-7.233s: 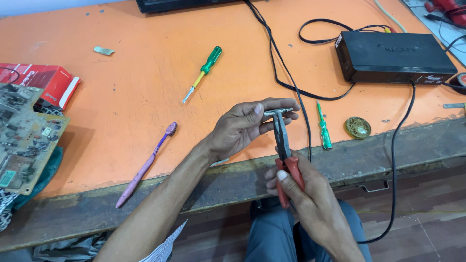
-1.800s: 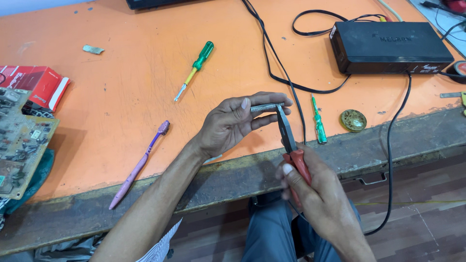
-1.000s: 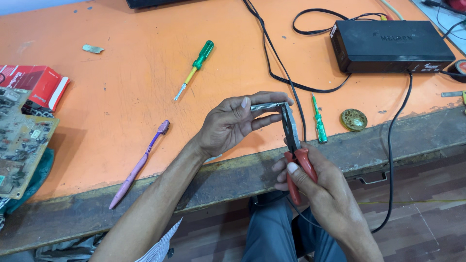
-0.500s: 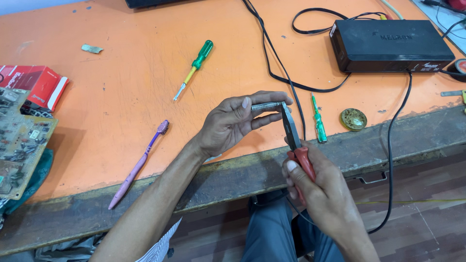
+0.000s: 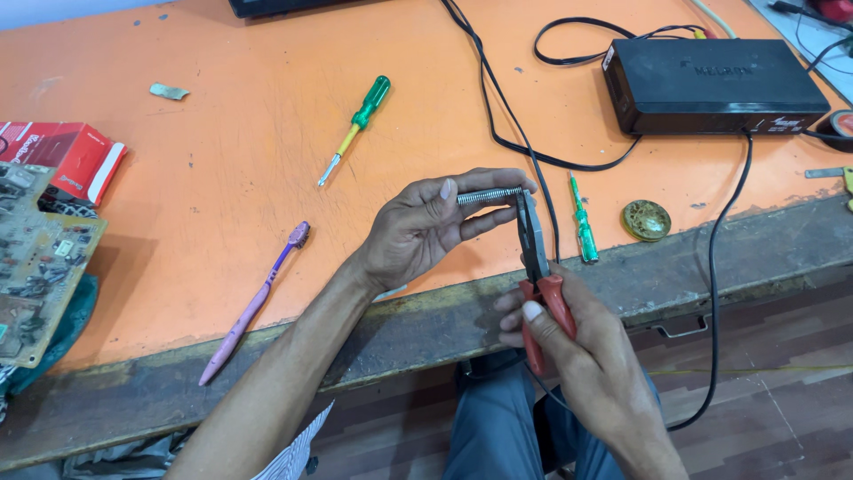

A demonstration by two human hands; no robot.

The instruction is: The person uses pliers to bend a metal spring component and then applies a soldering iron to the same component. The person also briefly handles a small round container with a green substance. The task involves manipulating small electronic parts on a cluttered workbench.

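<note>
Left hand [image 5: 418, 233] pinched a small metal spring [image 5: 489, 194] over the table's [image 5: 222, 160] near edge; right hand [image 5: 577, 356] gripped red-handled pliers [image 5: 538, 267], tips on the spring's right end. Black cable [image 5: 524, 160] and small green screwdriver [image 5: 584, 233] crowded the right; bare orange surface lay left.

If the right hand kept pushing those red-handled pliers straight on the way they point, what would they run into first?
The right hand aims the pliers up and away, and their tips already meet the metal spring in the left hand. Beyond that lies the black cable on the orange table, though depth is hard to judge.
</note>
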